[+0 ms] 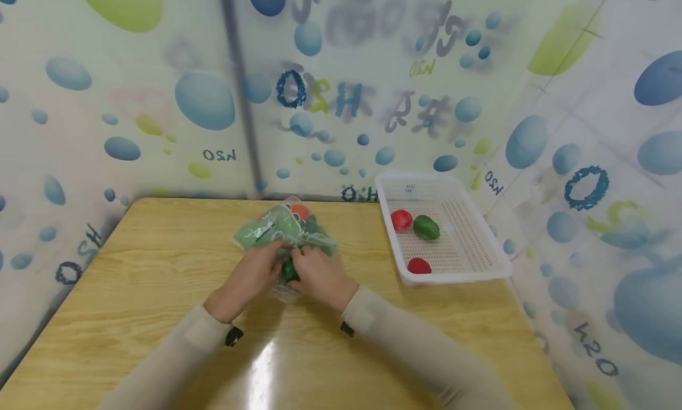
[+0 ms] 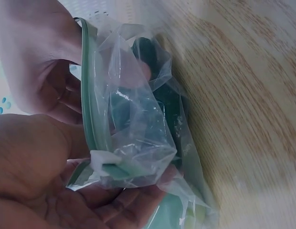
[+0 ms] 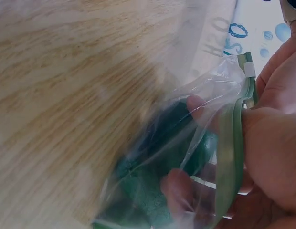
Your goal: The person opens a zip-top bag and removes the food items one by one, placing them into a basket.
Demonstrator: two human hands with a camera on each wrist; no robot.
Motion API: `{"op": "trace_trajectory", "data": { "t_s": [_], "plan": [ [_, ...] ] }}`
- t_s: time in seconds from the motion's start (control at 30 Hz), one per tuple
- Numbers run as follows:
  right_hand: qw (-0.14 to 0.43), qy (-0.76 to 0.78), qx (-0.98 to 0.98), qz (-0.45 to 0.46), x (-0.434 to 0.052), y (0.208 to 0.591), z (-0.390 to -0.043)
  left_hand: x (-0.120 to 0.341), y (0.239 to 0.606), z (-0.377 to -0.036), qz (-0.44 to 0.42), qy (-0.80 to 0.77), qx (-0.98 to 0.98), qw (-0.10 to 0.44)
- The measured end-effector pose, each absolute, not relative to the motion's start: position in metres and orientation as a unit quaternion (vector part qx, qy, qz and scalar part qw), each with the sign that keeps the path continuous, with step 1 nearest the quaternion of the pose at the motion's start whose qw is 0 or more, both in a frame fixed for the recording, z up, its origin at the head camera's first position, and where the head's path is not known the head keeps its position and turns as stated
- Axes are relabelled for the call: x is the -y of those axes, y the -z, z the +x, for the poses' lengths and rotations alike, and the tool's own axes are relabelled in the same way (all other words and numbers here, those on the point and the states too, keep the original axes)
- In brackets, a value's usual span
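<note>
A clear zip bag with a green printed panel and green zip band lies at the table's middle, packed with vegetables. An orange one shows at its far end. My left hand holds the bag's mouth beside the white slider, fingers curled under the plastic. My right hand reaches past the zip band, and its fingertips show through the film against a dark green vegetable. This vegetable sits between both hands near the opening. Part of the right hand's grip is hidden by plastic.
A white perforated basket stands at the right of the wooden table. In it are a red vegetable, a green one and another red one. Patterned walls rise behind and to the right.
</note>
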State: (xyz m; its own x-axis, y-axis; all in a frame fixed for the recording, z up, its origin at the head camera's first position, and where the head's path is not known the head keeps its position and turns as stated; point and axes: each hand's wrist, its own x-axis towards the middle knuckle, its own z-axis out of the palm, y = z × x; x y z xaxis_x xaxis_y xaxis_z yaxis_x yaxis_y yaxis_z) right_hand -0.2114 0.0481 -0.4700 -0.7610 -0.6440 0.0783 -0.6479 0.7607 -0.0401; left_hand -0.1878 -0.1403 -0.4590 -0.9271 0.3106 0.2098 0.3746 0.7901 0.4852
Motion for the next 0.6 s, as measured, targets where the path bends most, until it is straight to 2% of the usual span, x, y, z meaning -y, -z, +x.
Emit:
{"op": "trace_trajectory", "data": {
  "t_s": [0.17,0.6],
  "plan": [
    [0.003,-0.027,0.945,0.327,-0.0447,0.4636,-0.2090,0.1409,0.4586,-0.1886,-0.180,0.272,0.944,0.053],
    [0.002,-0.052,0.948,0.313,-0.0465,0.4625,-0.2065,0.1450,0.4625,-0.1877,-0.188,0.282,0.939,0.048]
  ]
}}
